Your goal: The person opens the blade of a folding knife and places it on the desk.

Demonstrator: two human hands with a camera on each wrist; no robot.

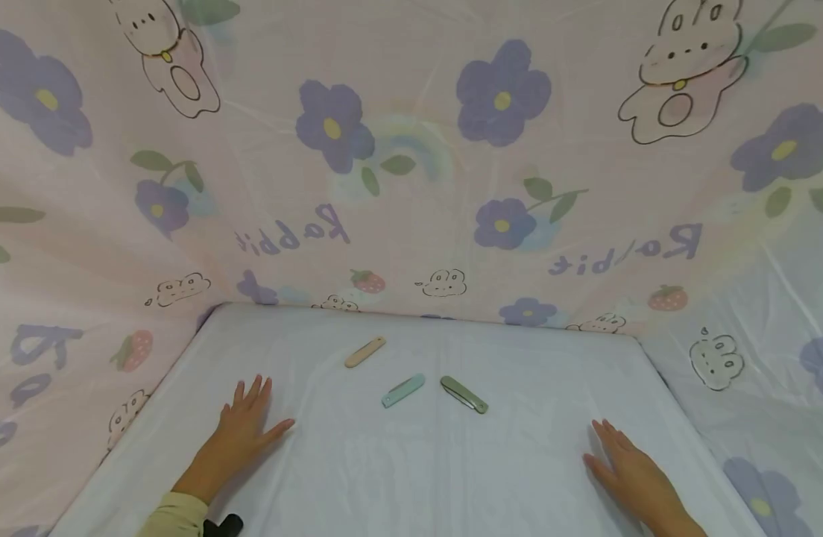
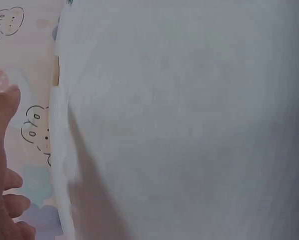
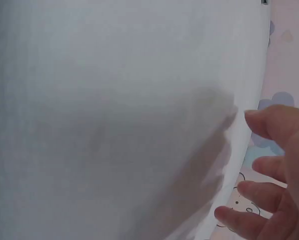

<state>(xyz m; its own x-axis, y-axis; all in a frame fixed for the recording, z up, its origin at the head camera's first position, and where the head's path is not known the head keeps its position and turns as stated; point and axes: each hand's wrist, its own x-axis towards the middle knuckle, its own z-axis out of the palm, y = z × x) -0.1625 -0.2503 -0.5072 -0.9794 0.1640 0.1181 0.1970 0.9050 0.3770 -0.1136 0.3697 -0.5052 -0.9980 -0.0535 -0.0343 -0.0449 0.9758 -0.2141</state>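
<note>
- Hands first, nearest to me: my left hand (image 1: 245, 425) lies flat on the white surface (image 1: 418, 477), fingers (image 1: 253, 391) straight and slightly spread, thumb out to the right, holding nothing.
- Right hand (image 1: 629, 466) likewise rests palm-down near the right edge, its fingers straight and close together, pointing up and to the left, with nothing in them.
- Both wrist views show little but the white sheet and the tips of my fingers at the frame's edge; none of the three objects appears in them.
- Beyond the hands, in the middle of the surface, lie what look like three folded pocket knives, well apart from either hand.
- Mint-green knife (image 1: 403, 390) sits nearest the centre, its long axis slanting up to the right; it lies up and to the right of my left hand, which I judge the nearer of the two.
- Olive-green knife (image 1: 464, 394) lies just beside it on the right, slanting down to the right, a bright strip along its lower edge; it sits between the hands, somewhat closer to my right.
- Beige knife (image 1: 365, 351) lies farthest back, slanting up to the right, on my left hand's side.
- Behind everything rises a pink cloth backdrop (image 1: 411, 164) printed with purple flowers, rabbits and strawberries.
</note>
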